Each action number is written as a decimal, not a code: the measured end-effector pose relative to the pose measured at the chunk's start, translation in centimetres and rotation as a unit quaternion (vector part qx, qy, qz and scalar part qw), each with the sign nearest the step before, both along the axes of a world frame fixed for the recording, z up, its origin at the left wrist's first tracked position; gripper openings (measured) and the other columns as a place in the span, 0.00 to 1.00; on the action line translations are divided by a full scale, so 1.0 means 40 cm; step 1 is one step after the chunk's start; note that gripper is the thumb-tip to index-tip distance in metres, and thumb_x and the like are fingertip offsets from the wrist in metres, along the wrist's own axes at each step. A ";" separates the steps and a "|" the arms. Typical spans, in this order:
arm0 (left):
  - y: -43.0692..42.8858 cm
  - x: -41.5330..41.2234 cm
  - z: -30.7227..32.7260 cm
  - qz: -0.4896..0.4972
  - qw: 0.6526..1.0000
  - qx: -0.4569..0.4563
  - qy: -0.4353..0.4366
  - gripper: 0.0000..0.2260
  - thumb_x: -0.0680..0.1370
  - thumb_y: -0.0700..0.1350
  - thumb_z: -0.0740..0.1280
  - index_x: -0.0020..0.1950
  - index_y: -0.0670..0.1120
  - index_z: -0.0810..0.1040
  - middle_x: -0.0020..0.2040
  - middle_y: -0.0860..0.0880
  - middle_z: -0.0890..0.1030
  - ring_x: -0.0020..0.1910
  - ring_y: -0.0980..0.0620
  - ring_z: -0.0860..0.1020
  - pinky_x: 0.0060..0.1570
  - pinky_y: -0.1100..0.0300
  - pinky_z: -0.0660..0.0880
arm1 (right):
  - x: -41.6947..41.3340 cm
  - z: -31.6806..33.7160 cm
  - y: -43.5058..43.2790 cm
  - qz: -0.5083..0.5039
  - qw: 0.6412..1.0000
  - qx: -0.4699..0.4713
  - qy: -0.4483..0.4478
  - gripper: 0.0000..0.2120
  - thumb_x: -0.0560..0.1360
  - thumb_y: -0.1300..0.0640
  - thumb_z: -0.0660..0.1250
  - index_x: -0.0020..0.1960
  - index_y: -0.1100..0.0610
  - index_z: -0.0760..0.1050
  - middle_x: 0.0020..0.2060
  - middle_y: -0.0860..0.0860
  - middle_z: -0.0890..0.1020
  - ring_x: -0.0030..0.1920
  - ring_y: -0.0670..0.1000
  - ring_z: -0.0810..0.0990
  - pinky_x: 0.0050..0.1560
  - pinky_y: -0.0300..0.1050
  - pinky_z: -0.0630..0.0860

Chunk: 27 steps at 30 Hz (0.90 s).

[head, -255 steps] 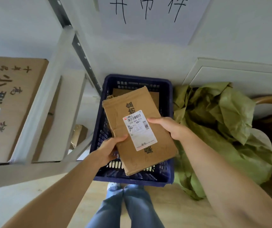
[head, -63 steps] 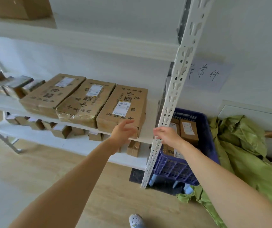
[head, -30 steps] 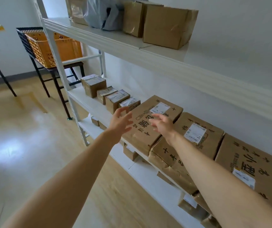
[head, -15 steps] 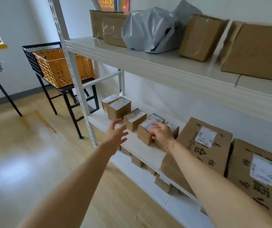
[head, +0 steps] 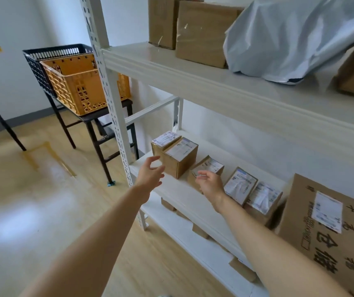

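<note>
"Left hand (head: 150, 174), what's it doing?"
"Held out with the fingers loosely spread, holding nothing, just short of the tall box (head: 181, 160) near the left end of the middle shelf (head: 178, 190)."
"And the right hand (head: 211, 185)?"
"Empty too, fingers loosely curled, in front of the low box (head: 208, 167) next along the row. It covers that box's near side. Whether a fingertip touches the cardboard, I can't tell."
"Where do those boxes sit?"
"Both on the middle shelf, toward its front edge. The tall box touches another box (head: 165, 143) behind it at the left end. The low box has its label up. Two more labelled boxes (head: 240, 185) come to its right, then a big carton (head: 326, 236)."
"Anything above?"
"Plain cartons (head: 201, 33) and a grey bag (head: 289, 35) on the top shelf (head: 193, 76)."
</note>
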<state>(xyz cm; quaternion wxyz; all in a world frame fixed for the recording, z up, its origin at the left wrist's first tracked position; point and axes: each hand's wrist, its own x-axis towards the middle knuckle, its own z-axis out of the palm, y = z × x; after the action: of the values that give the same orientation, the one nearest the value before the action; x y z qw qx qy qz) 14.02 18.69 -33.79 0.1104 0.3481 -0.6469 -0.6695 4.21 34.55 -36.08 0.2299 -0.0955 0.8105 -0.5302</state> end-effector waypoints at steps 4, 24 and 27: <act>-0.092 -0.030 -0.041 0.013 1.000 0.001 -0.020 0.18 0.83 0.42 0.64 0.72 0.49 0.69 0.59 0.42 0.76 0.60 0.43 0.77 0.63 0.46 0.75 | -0.042 -0.029 -0.117 0.004 1.000 -0.009 -0.012 0.18 0.79 0.65 0.63 0.69 0.62 0.72 0.61 0.57 0.78 0.57 0.50 0.76 0.58 0.42 0.73; -0.454 -0.331 -0.127 -0.031 0.990 -0.058 -0.129 0.22 0.82 0.43 0.62 0.76 0.46 0.65 0.70 0.43 0.71 0.66 0.44 0.71 0.68 0.48 0.70 | -0.250 -0.126 -0.572 0.008 0.996 -0.043 -0.080 0.28 0.79 0.62 0.63 0.77 0.59 0.60 0.71 0.55 0.72 0.71 0.56 0.71 0.71 0.53 0.69; -0.492 -0.366 -0.148 -0.068 0.987 -0.043 -0.136 0.22 0.82 0.45 0.63 0.76 0.48 0.65 0.70 0.45 0.72 0.63 0.46 0.73 0.65 0.51 0.71 | -0.257 -0.127 -0.617 -0.047 0.994 -0.044 -0.084 0.27 0.78 0.62 0.67 0.75 0.59 0.63 0.68 0.54 0.75 0.65 0.54 0.75 0.65 0.48 0.72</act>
<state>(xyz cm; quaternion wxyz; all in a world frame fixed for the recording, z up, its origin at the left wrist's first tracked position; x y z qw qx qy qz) -0.60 -0.99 -39.69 -0.0093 0.3865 -0.7063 -0.5931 -6.05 9.85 -41.18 0.2680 -0.0226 0.7675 -0.5819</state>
